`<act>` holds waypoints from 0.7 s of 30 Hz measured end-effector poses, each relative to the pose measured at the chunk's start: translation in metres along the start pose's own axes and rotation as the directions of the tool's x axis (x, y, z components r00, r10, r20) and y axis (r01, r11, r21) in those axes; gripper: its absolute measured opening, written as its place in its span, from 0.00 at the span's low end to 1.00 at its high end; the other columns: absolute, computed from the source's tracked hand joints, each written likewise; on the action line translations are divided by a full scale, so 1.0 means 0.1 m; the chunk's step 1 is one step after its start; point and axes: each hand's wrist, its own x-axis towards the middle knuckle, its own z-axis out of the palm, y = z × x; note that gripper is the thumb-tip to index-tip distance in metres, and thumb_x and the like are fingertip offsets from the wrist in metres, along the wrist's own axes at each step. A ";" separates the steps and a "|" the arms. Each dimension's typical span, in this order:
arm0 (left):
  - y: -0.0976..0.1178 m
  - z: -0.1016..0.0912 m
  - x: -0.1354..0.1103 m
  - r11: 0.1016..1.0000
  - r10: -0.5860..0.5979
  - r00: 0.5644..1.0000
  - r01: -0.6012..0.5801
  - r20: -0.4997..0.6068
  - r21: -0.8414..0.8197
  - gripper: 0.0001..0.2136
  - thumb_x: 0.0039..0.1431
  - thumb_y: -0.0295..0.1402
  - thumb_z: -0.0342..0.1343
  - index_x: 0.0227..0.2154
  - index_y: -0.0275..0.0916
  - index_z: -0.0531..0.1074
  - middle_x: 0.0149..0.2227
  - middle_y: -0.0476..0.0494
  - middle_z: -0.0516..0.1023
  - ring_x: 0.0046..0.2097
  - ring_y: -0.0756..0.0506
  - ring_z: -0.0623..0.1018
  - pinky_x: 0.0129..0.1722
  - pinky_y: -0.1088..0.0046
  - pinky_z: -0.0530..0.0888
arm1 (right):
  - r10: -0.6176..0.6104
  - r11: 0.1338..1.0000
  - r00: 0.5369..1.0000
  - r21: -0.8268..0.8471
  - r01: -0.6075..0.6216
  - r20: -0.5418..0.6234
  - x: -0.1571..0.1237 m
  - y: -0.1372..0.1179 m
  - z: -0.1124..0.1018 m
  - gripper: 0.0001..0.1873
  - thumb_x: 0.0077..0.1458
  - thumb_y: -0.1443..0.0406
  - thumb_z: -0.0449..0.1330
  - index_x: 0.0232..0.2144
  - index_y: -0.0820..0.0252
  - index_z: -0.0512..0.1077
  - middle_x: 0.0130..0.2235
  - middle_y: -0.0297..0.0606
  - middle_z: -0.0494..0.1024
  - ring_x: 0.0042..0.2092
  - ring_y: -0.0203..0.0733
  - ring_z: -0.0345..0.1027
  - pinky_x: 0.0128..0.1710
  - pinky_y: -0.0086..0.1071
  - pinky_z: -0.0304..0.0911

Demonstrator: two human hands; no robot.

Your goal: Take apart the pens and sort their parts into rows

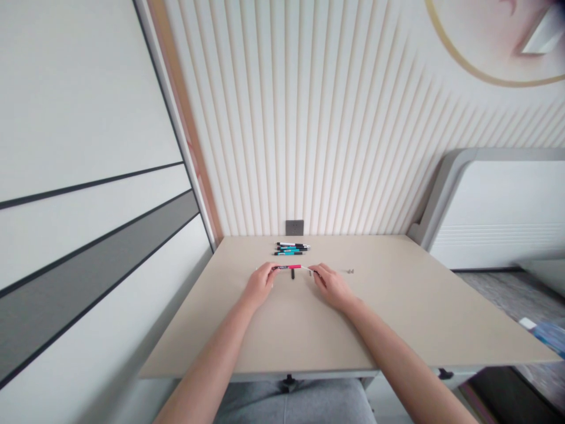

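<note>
My left hand (261, 284) is closed around the dark end of a red and black pen barrel (293, 267) held level above the desk. My right hand (329, 285) pinches a thin pale pen refill (305, 268) with a dark end at the fingers. The refill's other end meets the red end of the barrel; how far it reaches inside is hidden. Just below the barrel, a short black pen piece (292, 274) lies on the desk. Beyond my hands, several pens (290, 253) in teal, black and white lie side by side.
Small metallic parts (350, 271) lie right of my right hand on the beige desk (309, 335). A dark wall socket (295, 227) sits behind the desk's back edge. A white cabinet (88, 235) borders the left side, and a grey chair seat (291, 403) is below the front edge.
</note>
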 end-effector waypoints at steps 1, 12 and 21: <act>0.00 0.00 0.00 1.000 0.001 1.000 -0.001 0.003 -0.003 0.10 0.66 0.37 0.47 0.41 0.40 0.72 0.34 0.46 0.77 0.35 0.47 0.76 0.37 0.72 0.71 | -0.006 1.000 1.000 -0.005 0.006 0.008 0.00 -0.01 -0.01 0.16 0.67 0.62 0.45 0.49 0.53 0.70 0.44 0.39 0.75 0.42 0.40 0.72 0.43 0.32 0.63; 0.01 -0.01 0.01 1.000 -0.030 0.999 0.030 -0.042 0.009 0.11 0.67 0.38 0.46 0.41 0.40 0.71 0.32 0.47 0.76 0.33 0.48 0.75 0.35 0.72 0.71 | 0.073 0.995 0.995 -0.061 -0.077 -0.072 0.01 0.06 0.04 0.16 0.67 0.61 0.45 0.44 0.54 0.72 0.39 0.39 0.77 0.39 0.42 0.72 0.39 0.31 0.63; 0.01 0.00 -0.01 1.000 0.002 0.999 -0.002 0.039 0.010 0.11 0.67 0.38 0.47 0.41 0.40 0.72 0.34 0.46 0.77 0.35 0.47 0.75 0.36 0.73 0.70 | 0.007 0.999 1.000 -0.042 -0.007 0.006 -0.01 0.04 0.05 0.23 0.63 0.70 0.46 0.57 0.51 0.65 0.45 0.39 0.76 0.41 0.41 0.72 0.41 0.31 0.64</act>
